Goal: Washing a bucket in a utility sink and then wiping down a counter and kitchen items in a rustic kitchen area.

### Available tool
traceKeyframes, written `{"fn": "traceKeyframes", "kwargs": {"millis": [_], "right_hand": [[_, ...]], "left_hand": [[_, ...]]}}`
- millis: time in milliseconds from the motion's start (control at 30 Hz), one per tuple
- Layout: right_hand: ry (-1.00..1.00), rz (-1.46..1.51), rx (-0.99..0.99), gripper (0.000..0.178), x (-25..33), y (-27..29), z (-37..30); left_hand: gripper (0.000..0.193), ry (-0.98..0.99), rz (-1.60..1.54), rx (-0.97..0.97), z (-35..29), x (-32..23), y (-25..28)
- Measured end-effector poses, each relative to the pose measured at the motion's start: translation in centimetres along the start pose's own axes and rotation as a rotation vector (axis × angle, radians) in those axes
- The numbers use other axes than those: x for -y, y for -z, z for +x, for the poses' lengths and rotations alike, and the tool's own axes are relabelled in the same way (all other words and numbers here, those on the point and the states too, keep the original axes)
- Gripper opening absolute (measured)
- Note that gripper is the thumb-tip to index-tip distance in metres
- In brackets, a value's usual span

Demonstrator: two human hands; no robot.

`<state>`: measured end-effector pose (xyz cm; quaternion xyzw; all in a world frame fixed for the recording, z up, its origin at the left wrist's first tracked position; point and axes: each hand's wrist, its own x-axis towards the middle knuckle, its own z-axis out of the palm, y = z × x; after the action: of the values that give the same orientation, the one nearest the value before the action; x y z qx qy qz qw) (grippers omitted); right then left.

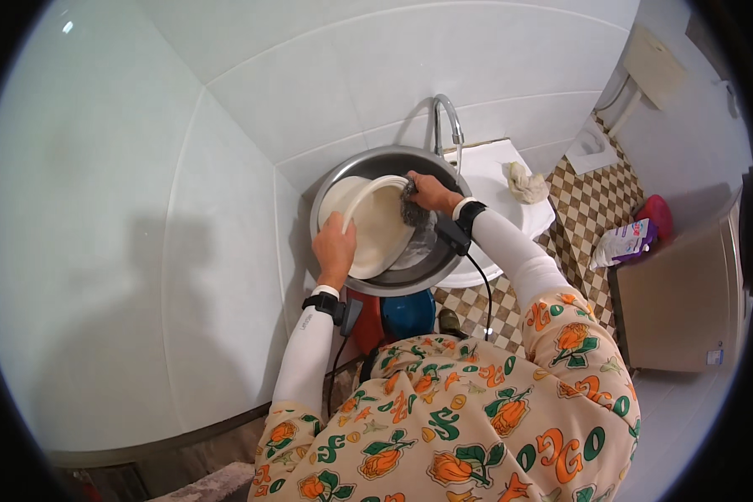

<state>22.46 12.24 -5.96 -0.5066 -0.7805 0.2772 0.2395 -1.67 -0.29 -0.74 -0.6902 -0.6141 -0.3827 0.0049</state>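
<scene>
A large cream-white bowl [380,219] is tilted inside a wide grey metal basin [323,189]. My left hand [335,249] grips the bowl's rim at its left side, fingers wrapped over the edge. In my right hand [432,194] is a dark steel wool scrubber [412,206], pressed against the right side of the bowl's rim. Some water [422,248] shows at the bottom of the basin, to the right of the bowl. Each wrist wears a black strap with a small device and a cable.
The basin rests over a white washbasin [483,186] under a curved chrome tap [448,119]. A crumpled cloth [526,183] lies on the washbasin's right side. Blue [409,315] and red [365,321] tubs stand below. A white-purple bag [624,243] sits by a beige cabinet [678,303]; tiled walls close off the left and back.
</scene>
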Motion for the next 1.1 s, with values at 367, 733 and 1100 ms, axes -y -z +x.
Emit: {"fn": "traceKeyframes", "kwargs": {"millis": [367,733,1100], "right_hand": [[0.607,-0.601,0.003,0.024,13.1,3.5,0.5],[0.325,-0.193,-0.013,0.030,5.3,2.5,1.2],[0.057,0.087,0.090,0.035,-1.1,-0.2,0.6]], "left_hand": [[0.024,0.022,0.063,0.171,3.9,-2.9,1.5],[0.014,0.007,0.121,0.194,2.9,-2.6,0.9],[0.018,0.021,-0.029,-0.008,0.2,-0.6,-0.1]]}}
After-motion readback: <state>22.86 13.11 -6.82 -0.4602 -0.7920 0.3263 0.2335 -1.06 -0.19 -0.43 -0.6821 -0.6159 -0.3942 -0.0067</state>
